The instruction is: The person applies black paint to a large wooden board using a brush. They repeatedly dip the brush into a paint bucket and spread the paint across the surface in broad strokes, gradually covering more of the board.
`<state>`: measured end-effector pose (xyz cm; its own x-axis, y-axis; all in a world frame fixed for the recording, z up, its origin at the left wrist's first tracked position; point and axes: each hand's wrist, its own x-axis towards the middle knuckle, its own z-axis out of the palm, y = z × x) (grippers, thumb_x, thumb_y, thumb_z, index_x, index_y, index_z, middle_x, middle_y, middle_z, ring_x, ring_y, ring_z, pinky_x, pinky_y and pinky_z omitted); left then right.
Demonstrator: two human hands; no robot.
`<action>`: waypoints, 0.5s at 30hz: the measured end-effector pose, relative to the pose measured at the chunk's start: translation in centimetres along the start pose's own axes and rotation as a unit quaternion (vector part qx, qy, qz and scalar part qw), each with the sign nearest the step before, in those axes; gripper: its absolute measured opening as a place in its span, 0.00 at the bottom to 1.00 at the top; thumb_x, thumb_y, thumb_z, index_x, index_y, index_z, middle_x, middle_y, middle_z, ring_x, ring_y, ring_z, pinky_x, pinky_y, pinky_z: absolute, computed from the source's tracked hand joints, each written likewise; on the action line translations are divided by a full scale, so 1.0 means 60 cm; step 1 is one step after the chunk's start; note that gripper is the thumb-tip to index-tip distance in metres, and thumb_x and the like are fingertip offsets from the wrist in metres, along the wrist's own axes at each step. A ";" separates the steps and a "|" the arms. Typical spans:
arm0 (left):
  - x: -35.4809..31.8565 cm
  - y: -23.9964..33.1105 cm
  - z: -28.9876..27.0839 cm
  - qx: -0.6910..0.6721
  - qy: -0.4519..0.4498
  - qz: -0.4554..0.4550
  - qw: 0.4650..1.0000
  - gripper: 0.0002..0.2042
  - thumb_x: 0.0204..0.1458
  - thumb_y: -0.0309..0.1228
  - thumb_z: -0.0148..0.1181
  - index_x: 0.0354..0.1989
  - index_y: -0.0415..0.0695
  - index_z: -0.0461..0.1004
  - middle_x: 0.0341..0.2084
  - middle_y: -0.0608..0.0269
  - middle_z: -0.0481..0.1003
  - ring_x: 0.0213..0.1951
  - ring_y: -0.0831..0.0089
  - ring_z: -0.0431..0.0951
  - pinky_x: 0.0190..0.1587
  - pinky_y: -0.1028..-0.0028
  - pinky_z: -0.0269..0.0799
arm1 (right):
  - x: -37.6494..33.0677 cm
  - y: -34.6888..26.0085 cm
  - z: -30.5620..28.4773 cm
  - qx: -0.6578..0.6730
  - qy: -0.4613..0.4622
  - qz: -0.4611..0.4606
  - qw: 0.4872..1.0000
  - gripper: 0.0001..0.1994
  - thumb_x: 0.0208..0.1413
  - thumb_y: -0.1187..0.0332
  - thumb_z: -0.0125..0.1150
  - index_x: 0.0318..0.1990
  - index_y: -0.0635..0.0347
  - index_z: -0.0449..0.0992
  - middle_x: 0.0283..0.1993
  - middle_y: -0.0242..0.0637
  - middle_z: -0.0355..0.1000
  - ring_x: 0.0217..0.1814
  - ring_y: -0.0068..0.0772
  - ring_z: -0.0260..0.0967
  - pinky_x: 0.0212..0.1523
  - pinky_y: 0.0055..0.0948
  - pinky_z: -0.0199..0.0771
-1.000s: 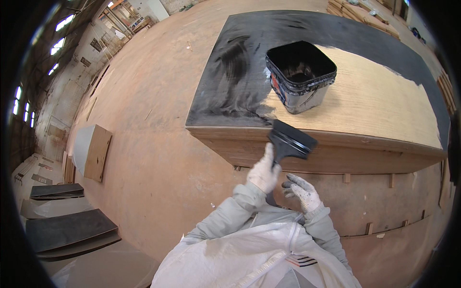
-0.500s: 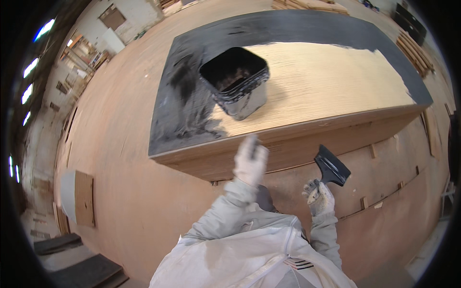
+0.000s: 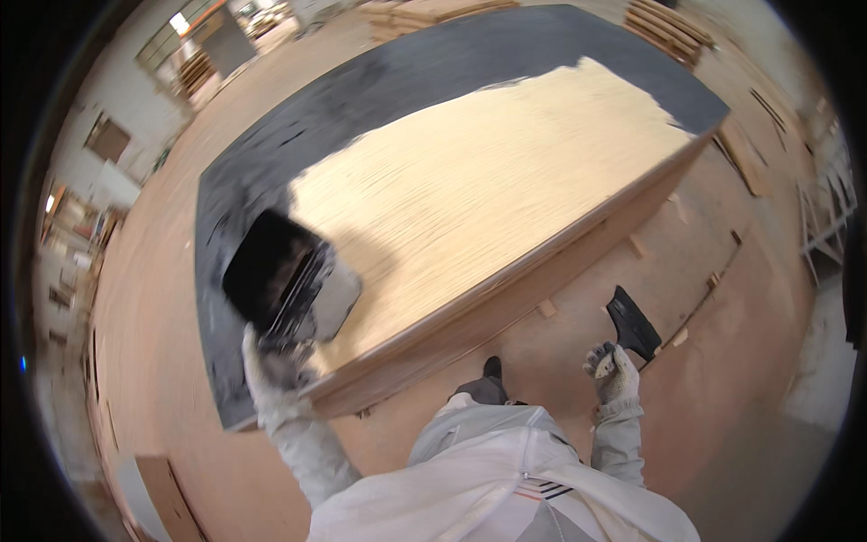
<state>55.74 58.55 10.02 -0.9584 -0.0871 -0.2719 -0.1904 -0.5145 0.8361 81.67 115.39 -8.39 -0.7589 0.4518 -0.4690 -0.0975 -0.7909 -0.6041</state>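
Observation:
My left hand (image 3: 269,369), in a pale glove, grips the near rim of a black square bucket (image 3: 332,303); its fingers are partly hidden and smeared by motion. Dark residue coats the bucket's rim and inside. The bucket is over the near left part of a stack of boards (image 3: 506,172), whose top sheet is bare pale wood in the middle and coated dark grey along the far and left sides. Off the near edge, at my right side, my right hand (image 3: 618,378) in a stained glove is closed round the handle of a wide black scraper (image 3: 635,327).
Wooden blocks (image 3: 547,308) lie on the brown floor (image 3: 578,289) beside the stack. Timber bundles (image 3: 666,32) stand beyond its far end. A metal frame (image 3: 826,217) stands at the right, and a pale-faced board block (image 3: 153,497) at the lower left.
My left hand has reached left and taken hold of the bucket's rim. The view has turned, so the stack appears slanted. My right hand still holds the scraper low at my right.

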 end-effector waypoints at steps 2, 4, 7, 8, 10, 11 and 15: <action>0.009 -0.002 0.015 0.014 -0.014 0.002 1.000 0.30 0.63 0.58 0.61 0.59 0.44 0.79 0.50 0.53 0.85 0.49 0.53 0.84 0.46 0.43 0.84 | 0.024 -0.017 -0.021 0.013 0.010 -0.033 0.999 0.13 0.70 0.61 0.61 0.56 0.56 0.79 0.52 0.42 0.80 0.51 0.49 0.79 0.49 0.50 0.81; 0.019 -0.003 -0.002 0.020 -0.050 -0.009 0.998 0.30 0.63 0.57 0.61 0.62 0.45 0.78 0.54 0.52 0.83 0.54 0.50 0.83 0.51 0.40 0.83 | 0.054 -0.038 -0.029 0.047 0.025 -0.049 0.997 0.13 0.70 0.62 0.62 0.54 0.60 0.80 0.50 0.44 0.81 0.50 0.50 0.80 0.46 0.49 0.83; 0.028 -0.029 0.071 -0.031 -0.029 0.021 0.999 0.27 0.63 0.51 0.62 0.61 0.42 0.78 0.57 0.47 0.81 0.58 0.47 0.81 0.54 0.40 0.83 | 0.102 -0.088 -0.020 0.061 0.053 -0.066 0.995 0.13 0.70 0.63 0.62 0.53 0.62 0.80 0.49 0.46 0.81 0.49 0.52 0.81 0.45 0.49 0.84; 0.032 -0.030 0.077 -0.032 -0.037 0.020 0.999 0.27 0.63 0.50 0.62 0.61 0.42 0.78 0.57 0.47 0.81 0.57 0.48 0.81 0.55 0.40 0.83 | 0.113 -0.099 -0.019 0.068 0.063 -0.066 0.994 0.13 0.70 0.63 0.62 0.53 0.62 0.80 0.49 0.46 0.81 0.49 0.52 0.81 0.45 0.49 0.84; 0.047 -0.034 0.091 -0.037 -0.051 0.018 0.998 0.26 0.63 0.49 0.62 0.61 0.41 0.78 0.57 0.47 0.82 0.57 0.48 0.82 0.56 0.41 0.82 | 0.134 -0.115 -0.033 0.061 0.046 -0.067 0.995 0.14 0.71 0.62 0.59 0.58 0.57 0.78 0.53 0.43 0.79 0.52 0.49 0.79 0.49 0.50 0.82; 0.058 -0.041 0.104 -0.034 -0.036 0.024 0.999 0.26 0.64 0.48 0.62 0.62 0.42 0.77 0.57 0.49 0.81 0.56 0.50 0.83 0.54 0.41 0.83 | 0.149 -0.120 -0.043 0.065 0.042 -0.068 0.995 0.14 0.71 0.62 0.59 0.58 0.57 0.78 0.53 0.43 0.79 0.52 0.50 0.79 0.49 0.50 0.82; 0.103 -0.086 0.201 -0.036 0.000 0.016 0.999 0.25 0.65 0.46 0.62 0.64 0.45 0.75 0.58 0.53 0.81 0.54 0.54 0.84 0.52 0.43 0.85 | 0.224 -0.183 -0.069 0.077 0.040 -0.074 0.994 0.14 0.71 0.62 0.59 0.57 0.59 0.79 0.53 0.44 0.80 0.52 0.51 0.79 0.50 0.51 0.84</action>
<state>48.25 70.97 9.77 -0.9637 -0.1043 -0.2456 -0.1441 -0.5713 0.8080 75.21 131.83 -10.71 -0.6763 0.5937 -0.4361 -0.3055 -0.7648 -0.5673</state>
